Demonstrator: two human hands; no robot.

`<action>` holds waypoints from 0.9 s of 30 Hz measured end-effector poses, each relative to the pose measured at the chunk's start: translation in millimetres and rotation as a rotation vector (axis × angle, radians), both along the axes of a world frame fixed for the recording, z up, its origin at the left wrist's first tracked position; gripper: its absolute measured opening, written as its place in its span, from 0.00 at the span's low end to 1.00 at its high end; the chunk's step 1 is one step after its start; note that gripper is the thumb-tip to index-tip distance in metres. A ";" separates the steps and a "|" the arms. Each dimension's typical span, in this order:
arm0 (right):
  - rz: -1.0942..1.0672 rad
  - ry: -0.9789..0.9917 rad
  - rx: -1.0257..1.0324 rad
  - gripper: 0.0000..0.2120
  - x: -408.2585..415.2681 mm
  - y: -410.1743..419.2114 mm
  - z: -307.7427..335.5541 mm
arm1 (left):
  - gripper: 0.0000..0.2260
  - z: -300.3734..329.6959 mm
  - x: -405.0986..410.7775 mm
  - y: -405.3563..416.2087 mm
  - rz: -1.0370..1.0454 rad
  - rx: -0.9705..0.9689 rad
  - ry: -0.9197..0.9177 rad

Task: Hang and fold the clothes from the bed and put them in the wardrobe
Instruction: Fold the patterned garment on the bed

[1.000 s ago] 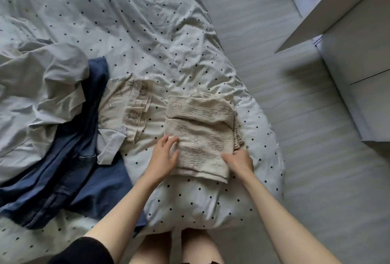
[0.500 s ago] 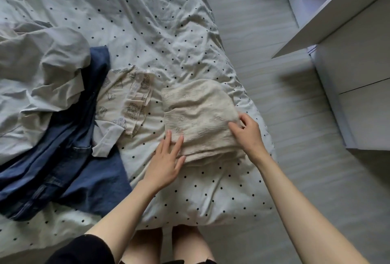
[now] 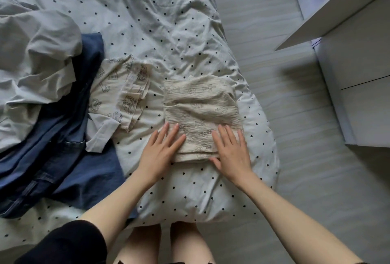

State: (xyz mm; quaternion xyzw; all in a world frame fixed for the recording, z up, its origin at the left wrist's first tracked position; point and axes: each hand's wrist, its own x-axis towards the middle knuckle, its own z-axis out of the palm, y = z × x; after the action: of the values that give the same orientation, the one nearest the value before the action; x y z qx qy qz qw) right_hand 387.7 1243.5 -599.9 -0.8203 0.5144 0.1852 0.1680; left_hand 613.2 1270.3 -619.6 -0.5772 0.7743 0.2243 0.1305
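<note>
Both hands [image 3: 160, 154] [image 3: 232, 154] flat on folded beige garment [image 3: 200, 105]; print illegible

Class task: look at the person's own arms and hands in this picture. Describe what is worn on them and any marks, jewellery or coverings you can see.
Both forearms are bare. The left hand and right hand wear no gloves, and no rings, watch or bracelets show. A black sleeve covers the left upper arm, ending near the elbow. No sleeve shows on the right arm within the picture. The fingers look slim, with short nails that seem unpainted.
</note>
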 end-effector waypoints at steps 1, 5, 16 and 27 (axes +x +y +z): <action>0.012 0.068 0.019 0.39 -3.2 -2.2 -6.0 | 0.30 -2.2 -1.3 -1.8 -0.022 -0.014 -0.005; 0.033 0.179 0.009 0.41 -6.2 -12.5 -20.8 | 0.28 -8.8 -3.3 -7.8 -0.026 -0.019 -0.020; 0.109 0.119 0.104 0.30 -14.0 8.3 -10.7 | 0.27 20.2 2.0 20.4 0.042 0.025 0.182; -0.357 -0.280 -0.330 0.23 -18.9 -32.0 38.7 | 0.11 29.7 6.7 -16.0 0.739 0.078 0.535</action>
State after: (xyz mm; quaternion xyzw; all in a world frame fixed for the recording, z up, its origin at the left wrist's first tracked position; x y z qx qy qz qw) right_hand 368.8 1211.5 -561.2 -0.7507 0.6456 -0.0487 0.1313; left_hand 619.9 1254.2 -589.9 -0.7313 0.5137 0.4258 -0.1412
